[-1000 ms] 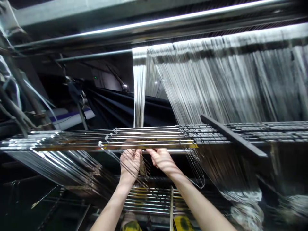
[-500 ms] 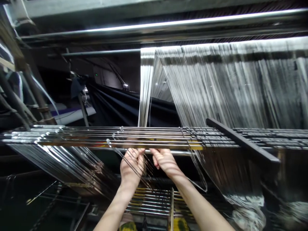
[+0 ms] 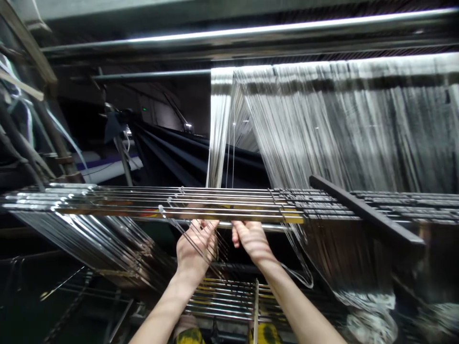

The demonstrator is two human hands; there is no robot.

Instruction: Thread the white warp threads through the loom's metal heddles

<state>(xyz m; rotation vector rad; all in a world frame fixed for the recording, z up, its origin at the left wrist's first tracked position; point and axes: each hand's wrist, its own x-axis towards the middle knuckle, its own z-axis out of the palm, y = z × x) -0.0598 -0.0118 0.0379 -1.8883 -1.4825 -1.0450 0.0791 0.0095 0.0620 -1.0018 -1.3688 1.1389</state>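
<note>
My left hand (image 3: 195, 246) is closed just under the front metal rods (image 3: 233, 213), fingertips bunched by the lower end of a narrow bundle of white threads (image 3: 219, 129). Several thin wire heddles (image 3: 188, 239) slant across that hand. A little to its right, my right hand (image 3: 253, 241) is pinched, its fingertips partly hidden behind the rods. One or two fine threads (image 3: 234, 143) stand apart from the bundle and run down toward the right fingertips. The exact grip of both hands is partly covered.
A wide sheet of pale threads (image 3: 322, 129) hangs on the right, gathered into knotted bunches (image 3: 373, 325) below. Massed heddles (image 3: 100, 243) hang at left. A dark flat bar (image 3: 366, 210) lies across the rods. Dark cloth (image 3: 172, 148) stretches behind; a shiny roller (image 3: 251, 36) spans the top.
My right hand has shifted slightly right, away from my left, and fine threads have moved right, apart from the bundle. My left hand has barely moved.
</note>
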